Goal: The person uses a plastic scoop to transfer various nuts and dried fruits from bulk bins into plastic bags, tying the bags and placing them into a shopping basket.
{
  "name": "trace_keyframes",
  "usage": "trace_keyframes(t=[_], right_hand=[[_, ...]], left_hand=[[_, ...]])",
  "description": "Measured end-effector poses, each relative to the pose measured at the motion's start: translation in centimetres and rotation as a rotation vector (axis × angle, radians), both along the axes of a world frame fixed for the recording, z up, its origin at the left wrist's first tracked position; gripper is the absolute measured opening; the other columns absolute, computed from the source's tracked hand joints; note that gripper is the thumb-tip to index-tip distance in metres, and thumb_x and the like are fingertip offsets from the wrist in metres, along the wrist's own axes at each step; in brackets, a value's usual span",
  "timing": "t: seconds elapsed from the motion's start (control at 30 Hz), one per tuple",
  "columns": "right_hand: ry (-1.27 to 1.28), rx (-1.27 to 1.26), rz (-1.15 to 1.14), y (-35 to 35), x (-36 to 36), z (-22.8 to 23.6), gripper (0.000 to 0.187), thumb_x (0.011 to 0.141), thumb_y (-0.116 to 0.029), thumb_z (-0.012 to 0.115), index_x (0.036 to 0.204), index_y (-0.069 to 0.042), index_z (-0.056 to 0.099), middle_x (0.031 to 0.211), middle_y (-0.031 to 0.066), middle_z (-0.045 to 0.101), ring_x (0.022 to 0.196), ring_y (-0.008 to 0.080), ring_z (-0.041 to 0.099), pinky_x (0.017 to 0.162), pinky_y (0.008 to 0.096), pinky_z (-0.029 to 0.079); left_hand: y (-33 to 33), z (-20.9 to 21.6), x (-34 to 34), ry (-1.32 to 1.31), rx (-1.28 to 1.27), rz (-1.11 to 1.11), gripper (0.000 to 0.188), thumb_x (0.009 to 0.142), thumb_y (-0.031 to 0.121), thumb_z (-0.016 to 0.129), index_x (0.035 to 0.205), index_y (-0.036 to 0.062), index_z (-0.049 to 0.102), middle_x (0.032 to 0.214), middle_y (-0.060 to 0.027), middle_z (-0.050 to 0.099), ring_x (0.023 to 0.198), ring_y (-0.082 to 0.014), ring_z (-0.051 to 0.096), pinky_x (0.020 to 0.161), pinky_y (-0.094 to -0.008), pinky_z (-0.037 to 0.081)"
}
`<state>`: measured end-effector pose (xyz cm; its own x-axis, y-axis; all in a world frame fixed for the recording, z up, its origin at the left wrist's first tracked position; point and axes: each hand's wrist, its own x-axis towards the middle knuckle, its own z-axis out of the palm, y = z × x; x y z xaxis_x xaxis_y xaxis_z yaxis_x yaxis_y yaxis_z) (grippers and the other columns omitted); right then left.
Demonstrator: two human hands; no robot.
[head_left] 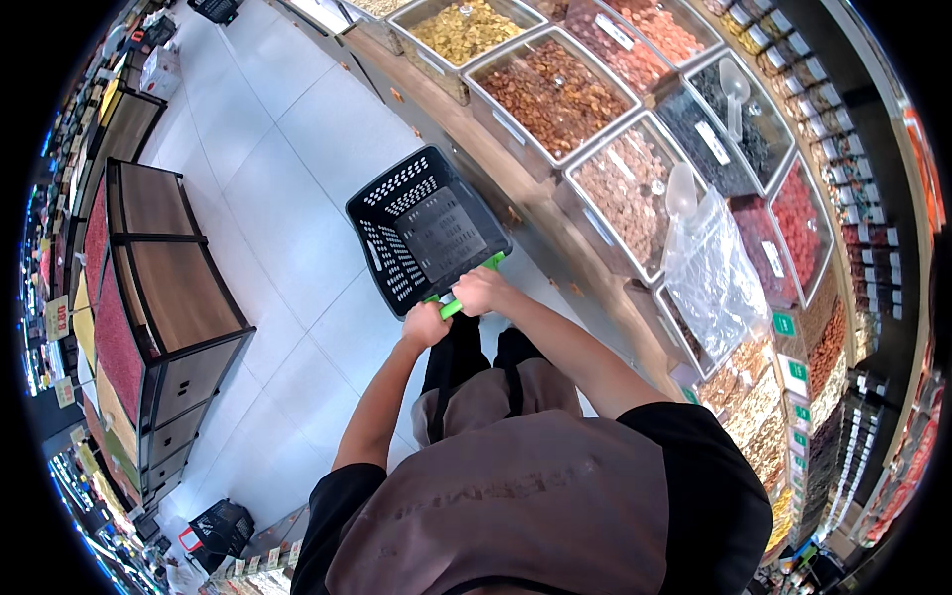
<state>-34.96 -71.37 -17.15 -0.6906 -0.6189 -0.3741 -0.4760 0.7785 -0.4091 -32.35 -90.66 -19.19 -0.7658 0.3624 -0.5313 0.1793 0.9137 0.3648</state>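
Observation:
Both my hands grip the green handle (pixel 451 309) of a black plastic shopping basket (pixel 382 253) in front of my legs. My left hand (pixel 425 325) is closed round the handle's left end, and my right hand (pixel 480 291) round it farther right. The basket has perforated sides, and nothing lies in it. Just right of it runs the wooden base of a counter of clear bins. A clear plastic bag (pixel 716 273) lies over the bins beside my right arm, next to a white scoop (pixel 681 188).
Bins of brown dried pieces (pixel 555 94), yellow chips (pixel 466 30) and dark dried goods (pixel 704 139) line the right. Jars (pixel 833 124) stand behind them. On the left is a wooden display stand (pixel 178 297). Another black basket (pixel 220 526) sits on the floor, lower left.

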Motion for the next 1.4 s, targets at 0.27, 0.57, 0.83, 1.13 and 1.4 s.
trace_keyframes(t=[0.27, 0.57, 0.83, 1.13, 1.4], right_hand=[[-0.086, 0.154, -0.057, -3.4, -8.2, 1.0, 0.019, 0.072, -0.02, 0.065, 0.081, -0.007, 0.075, 0.085, 0.0169, 0.073, 0.083, 0.034, 0.072, 0.075, 0.0447, 0.056], [-0.104, 0.162, -0.083, -5.7, -14.8, -2.7, 0.017, 0.069, -0.016, 0.065, 0.079, -0.005, 0.074, 0.08, 0.0183, 0.072, 0.077, 0.0353, 0.071, 0.068, 0.0457, 0.057], [-0.024, 0.159, 0.083, -5.7, -22.8, -1.8, 0.019, 0.068, -0.018, 0.066, 0.079, -0.005, 0.075, 0.079, 0.017, 0.072, 0.077, 0.0351, 0.072, 0.071, 0.0452, 0.058], [0.012, 0.042, 0.191, -10.0, -37.8, 0.9, 0.021, 0.07, -0.021, 0.066, 0.08, -0.004, 0.074, 0.081, 0.019, 0.072, 0.078, 0.0353, 0.072, 0.073, 0.0468, 0.057], [-0.022, 0.019, 0.187, -13.7, -48.0, 0.7, 0.022, 0.069, -0.021, 0.065, 0.079, -0.003, 0.074, 0.08, 0.0209, 0.071, 0.079, 0.0366, 0.072, 0.073, 0.0469, 0.058]], left_hand=[[-2.6, -0.5, -7.8, 0.003, 0.059, 0.011, 0.029, 0.081, 0.031, 0.064, 0.093, 0.0071, 0.074, 0.093, -0.0208, 0.071, 0.09, -0.039, 0.069, 0.083, -0.0476, 0.056], [-4.8, -3.9, -14.6, -0.031, 0.088, 0.01, 0.026, 0.079, 0.027, 0.065, 0.093, 0.0062, 0.072, 0.094, -0.0245, 0.07, 0.091, -0.0395, 0.07, 0.082, -0.0487, 0.056], [-5.1, -3.8, -21.2, -0.076, 0.095, 0.063, 0.027, 0.08, 0.028, 0.063, 0.096, 0.0074, 0.072, 0.094, -0.023, 0.071, 0.088, -0.0414, 0.069, 0.081, -0.0512, 0.056], [-9.4, -0.2, -35.6, -0.065, 0.072, 0.142, 0.024, 0.078, 0.026, 0.064, 0.089, 0.0069, 0.074, 0.091, -0.0216, 0.071, 0.087, -0.0398, 0.07, 0.082, -0.0499, 0.056], [-12.3, 2.6, -45.2, -0.083, -0.003, 0.233, 0.025, 0.077, 0.026, 0.065, 0.091, 0.0071, 0.073, 0.098, -0.022, 0.071, 0.092, -0.0388, 0.07, 0.085, -0.0485, 0.056]])
